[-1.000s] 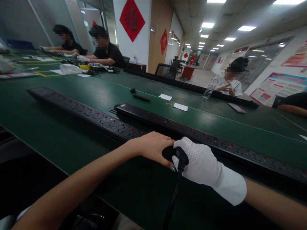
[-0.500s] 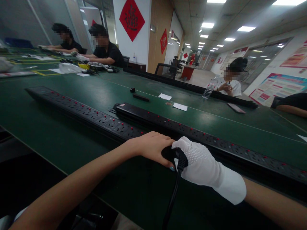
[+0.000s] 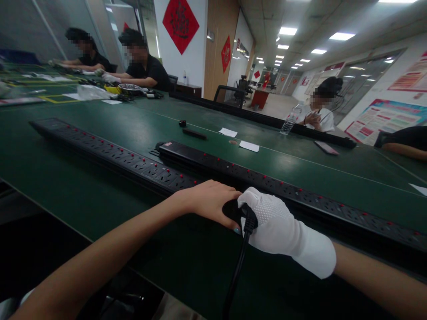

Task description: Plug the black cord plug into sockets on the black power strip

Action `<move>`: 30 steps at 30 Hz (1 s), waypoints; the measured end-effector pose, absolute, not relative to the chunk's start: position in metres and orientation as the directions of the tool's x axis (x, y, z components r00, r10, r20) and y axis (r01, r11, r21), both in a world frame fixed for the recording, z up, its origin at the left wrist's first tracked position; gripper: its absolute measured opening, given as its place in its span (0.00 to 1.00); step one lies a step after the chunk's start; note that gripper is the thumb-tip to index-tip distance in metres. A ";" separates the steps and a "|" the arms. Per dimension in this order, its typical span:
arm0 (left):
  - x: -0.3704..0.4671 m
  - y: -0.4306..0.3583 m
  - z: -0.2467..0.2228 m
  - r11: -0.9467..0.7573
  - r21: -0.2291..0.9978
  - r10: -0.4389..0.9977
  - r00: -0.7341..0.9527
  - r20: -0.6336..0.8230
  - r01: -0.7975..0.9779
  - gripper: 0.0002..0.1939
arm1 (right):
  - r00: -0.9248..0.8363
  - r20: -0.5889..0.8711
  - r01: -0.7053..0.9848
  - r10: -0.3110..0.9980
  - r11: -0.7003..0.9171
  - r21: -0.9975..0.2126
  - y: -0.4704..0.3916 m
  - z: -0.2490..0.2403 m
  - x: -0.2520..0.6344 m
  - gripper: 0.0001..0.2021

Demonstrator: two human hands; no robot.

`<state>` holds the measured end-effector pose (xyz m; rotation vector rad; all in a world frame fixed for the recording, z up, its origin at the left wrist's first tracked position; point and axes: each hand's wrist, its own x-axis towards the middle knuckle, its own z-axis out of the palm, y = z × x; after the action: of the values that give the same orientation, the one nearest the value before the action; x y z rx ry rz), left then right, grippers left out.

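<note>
A long black power strip (image 3: 110, 153) with red indicator dots runs diagonally across the green table to my hands. My bare left hand (image 3: 211, 202) lies over its near part, the thumb on the near side and the fingers over the top. In a white dotted glove, my right hand (image 3: 271, 218) is closed round a black plug (image 3: 250, 218), held against the strip beside my left thumb. From the plug a thick black cable (image 3: 235, 266) hangs down towards me. Whether the plug's pins sit in a socket is hidden by the hands. Behind lies a second power strip (image 3: 283, 189).
Beyond the strips are a small dark bar (image 3: 194, 134), a small black part (image 3: 182, 123), white paper slips (image 3: 249, 146), a water bottle (image 3: 289, 121) and a phone-like slab (image 3: 326, 147). Co-workers sit around the table, with cables and a plastic bag (image 3: 93, 92) at far left.
The view has shifted slightly, so the scene sits a little further left and higher. Both hands keep the same hold on the strip and plug.
</note>
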<state>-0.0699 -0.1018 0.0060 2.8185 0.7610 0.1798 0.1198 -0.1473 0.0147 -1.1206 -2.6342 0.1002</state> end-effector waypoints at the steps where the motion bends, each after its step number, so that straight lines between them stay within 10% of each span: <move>1: -0.070 -0.101 0.006 -0.843 0.238 0.508 0.859 0.063 0.482 0.31 | -0.665 0.221 0.694 0.713 0.700 -0.170 -0.147 0.015 0.120 0.13; 30: -0.072 -0.100 0.007 -0.869 0.229 0.455 0.890 0.020 0.438 0.29 | -0.673 0.199 0.680 0.713 0.701 -0.214 -0.148 0.015 0.121 0.14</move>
<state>-0.0716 -0.0999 0.0074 2.8396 0.6793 0.1079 0.1215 -0.1476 0.0151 -1.1058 -2.6447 0.1774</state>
